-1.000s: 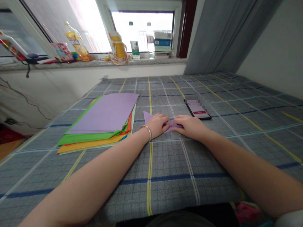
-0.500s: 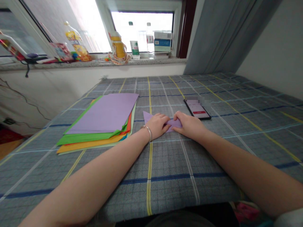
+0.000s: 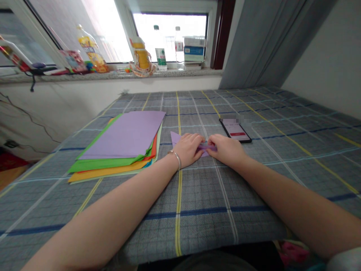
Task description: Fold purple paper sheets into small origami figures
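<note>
A small folded purple paper (image 3: 175, 138) lies on the grey plaid cloth (image 3: 197, 195), mostly covered by both hands. My left hand (image 3: 189, 147), with a silver bracelet at the wrist, has its fingers curled and pressed on the paper's left part. My right hand (image 3: 227, 149) pinches the paper's right part, fingertips meeting those of the left hand. Only a pointed purple corner and a thin strip between the fingers show.
A stack of coloured paper sheets (image 3: 121, 145) with a purple sheet on top lies to the left. A phone (image 3: 235, 130) with a lit screen rests just beyond my right hand. Bottles and boxes (image 3: 158, 52) stand on the windowsill behind.
My fingertips have drawn closer together over the purple paper, and less of it shows between the hands. The arms have barely shifted.
</note>
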A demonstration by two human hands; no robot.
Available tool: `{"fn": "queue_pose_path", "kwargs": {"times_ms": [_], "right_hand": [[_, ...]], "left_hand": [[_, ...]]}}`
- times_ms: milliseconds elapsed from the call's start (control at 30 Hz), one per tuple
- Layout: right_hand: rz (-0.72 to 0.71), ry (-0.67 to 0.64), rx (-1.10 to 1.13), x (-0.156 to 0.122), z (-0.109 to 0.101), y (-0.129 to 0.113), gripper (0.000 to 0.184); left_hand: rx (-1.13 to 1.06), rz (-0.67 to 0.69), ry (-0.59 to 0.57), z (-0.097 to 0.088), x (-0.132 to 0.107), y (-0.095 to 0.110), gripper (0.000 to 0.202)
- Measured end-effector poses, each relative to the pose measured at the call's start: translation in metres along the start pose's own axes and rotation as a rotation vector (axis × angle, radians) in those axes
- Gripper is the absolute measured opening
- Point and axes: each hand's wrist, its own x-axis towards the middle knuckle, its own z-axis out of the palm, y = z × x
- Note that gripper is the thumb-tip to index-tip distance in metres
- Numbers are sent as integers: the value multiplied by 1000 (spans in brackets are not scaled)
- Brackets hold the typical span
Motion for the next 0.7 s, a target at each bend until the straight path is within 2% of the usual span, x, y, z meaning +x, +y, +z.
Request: {"fn": "queue_pose_path", "kwargs": {"times_ms": [167, 300, 533, 700], "right_hand": [[25, -1, -55, 0, 0, 0, 14], [40, -20, -35, 0, 0, 1, 16], [30, -59, 71, 1, 0, 6, 11], [13, -72, 89, 1, 2, 7, 13]], "left_hand": [[123, 208, 12, -5, -3, 1, 16], [106, 179, -26, -3, -5, -1, 21], [-92, 133, -138, 1, -3, -5, 19], [-23, 146, -167, -2, -2, -2, 23]]}}
